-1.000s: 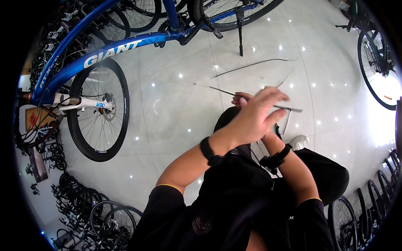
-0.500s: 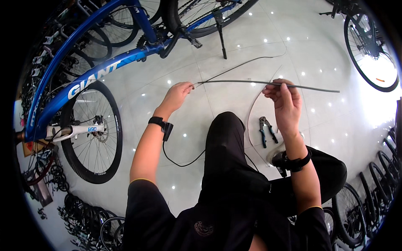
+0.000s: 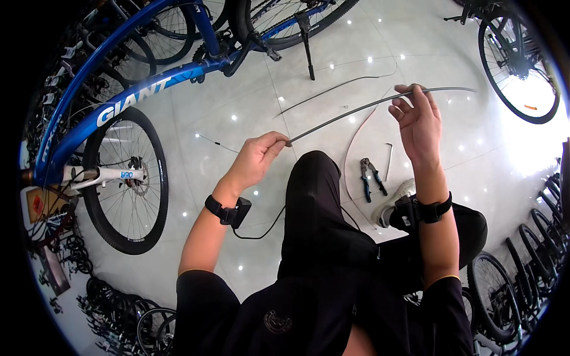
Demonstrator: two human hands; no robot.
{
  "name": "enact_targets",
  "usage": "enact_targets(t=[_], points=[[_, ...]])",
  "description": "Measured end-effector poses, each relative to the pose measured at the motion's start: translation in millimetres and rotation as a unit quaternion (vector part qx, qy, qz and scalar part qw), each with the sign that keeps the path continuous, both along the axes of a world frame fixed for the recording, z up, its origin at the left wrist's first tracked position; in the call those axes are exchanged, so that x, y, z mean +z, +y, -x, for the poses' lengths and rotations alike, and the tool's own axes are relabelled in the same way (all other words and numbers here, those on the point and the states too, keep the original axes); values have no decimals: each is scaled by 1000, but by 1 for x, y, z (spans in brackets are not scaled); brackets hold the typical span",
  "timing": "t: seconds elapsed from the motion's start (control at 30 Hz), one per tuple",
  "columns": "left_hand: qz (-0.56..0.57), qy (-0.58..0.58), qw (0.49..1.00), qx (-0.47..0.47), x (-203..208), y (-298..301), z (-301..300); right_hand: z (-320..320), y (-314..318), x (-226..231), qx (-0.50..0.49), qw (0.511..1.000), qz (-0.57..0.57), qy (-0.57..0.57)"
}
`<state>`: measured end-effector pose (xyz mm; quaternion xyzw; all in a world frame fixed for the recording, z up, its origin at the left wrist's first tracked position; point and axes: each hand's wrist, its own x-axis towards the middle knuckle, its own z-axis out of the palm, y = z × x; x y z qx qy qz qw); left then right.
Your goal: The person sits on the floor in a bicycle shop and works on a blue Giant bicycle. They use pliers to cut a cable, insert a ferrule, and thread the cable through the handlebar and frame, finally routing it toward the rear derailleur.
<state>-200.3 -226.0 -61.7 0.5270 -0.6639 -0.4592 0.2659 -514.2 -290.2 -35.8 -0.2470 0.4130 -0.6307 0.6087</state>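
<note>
A length of dark grey bike cable housing (image 3: 350, 111) stretches between my hands in a gentle bow, its right side higher in the picture. The fingers of my left hand (image 3: 255, 157) pinch its left end. Farther right, my right hand (image 3: 421, 124) grips it between thumb and fingers, and a thin tail of it runs on past the hand. On the floor below the right hand lie blue-handled cable cutters (image 3: 371, 178), beside a slim L-shaped hex key (image 3: 389, 161). A pale pinkish cable (image 3: 347, 154) curves along the floor between my knee and the cutters.
Another dark cable (image 3: 332, 90) lies on the tiles ahead. Near my left hand is a thin wire (image 3: 217, 143) with a small black piece. A blue bicycle (image 3: 196, 72) stands at the left. More wheels (image 3: 496, 296) line the lower right, and another bicycle (image 3: 519, 65) stands far right.
My left hand has come nearer to me and my right hand has moved up and slightly right. The housing now slants upward to the right, and the hex key shows more fully.
</note>
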Motion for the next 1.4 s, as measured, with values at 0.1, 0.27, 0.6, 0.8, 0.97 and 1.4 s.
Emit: enact_targets(t=[0.1,0.27,0.6,0.8,0.97,1.4], points=[[29,36,999,10,14,12,21,-23,13,0,94,996,-4,8],[36,74,995,51,25,27,34,-57,41,-5,193,977,74,41],[53,91,988,115,39,33,48,-75,58,15,148,981,121,38],[88,95,988,81,40,31,52,-53,47,20,129,984,113,46],[124,-69,990,21,58,26,44,-69,50,16,169,978,102,65],[148,-483,863,-14,24,-10,-117,-37,24,-3,75,995,64,-12]])
